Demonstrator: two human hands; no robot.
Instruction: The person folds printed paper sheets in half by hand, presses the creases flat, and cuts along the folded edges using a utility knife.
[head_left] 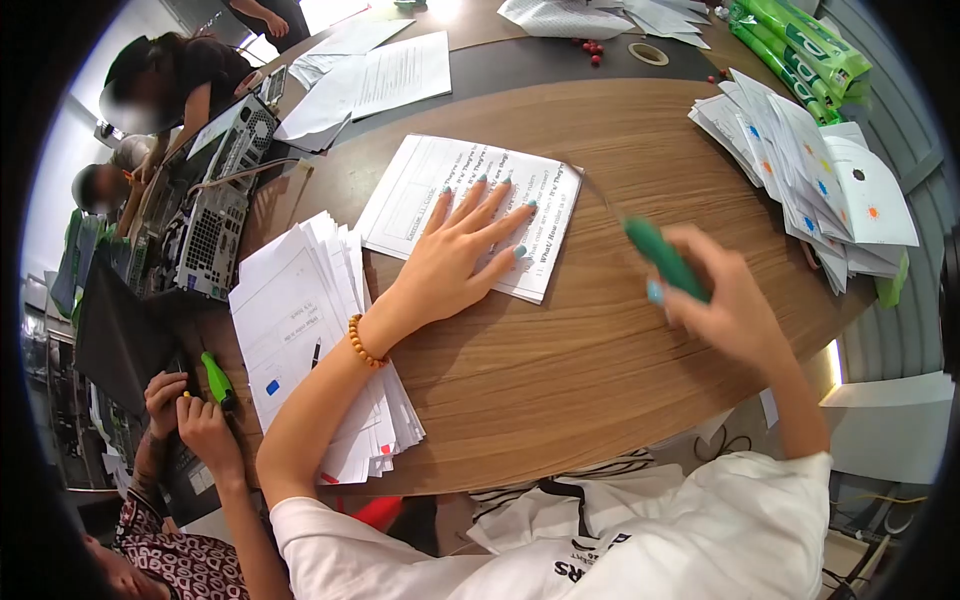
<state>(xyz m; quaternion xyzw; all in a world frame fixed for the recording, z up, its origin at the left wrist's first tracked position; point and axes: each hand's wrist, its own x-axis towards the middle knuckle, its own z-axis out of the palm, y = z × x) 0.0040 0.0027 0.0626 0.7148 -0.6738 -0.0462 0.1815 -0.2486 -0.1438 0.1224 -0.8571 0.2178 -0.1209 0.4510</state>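
Note:
My left hand (455, 250) lies flat with its fingers spread on a small stack of printed sheets (400, 190) at the middle of the wooden table. To the right, my right hand (725, 300) is wrapped round a green handle (665, 255), raised over the table. A thin, blurred shape runs from the handle toward the stack's upper right corner; what it is cannot be made out. Beside my left forearm is a thick pile of printed sheets (290, 310).
More folded papers with coloured spots (870, 200) lie at the right edge, near green packages (800, 50). A tape roll (648, 54) is at the back. Computer cases (215, 240) stand left. A co-worker's hands (205, 435) are at lower left, near a green tool (216, 380).

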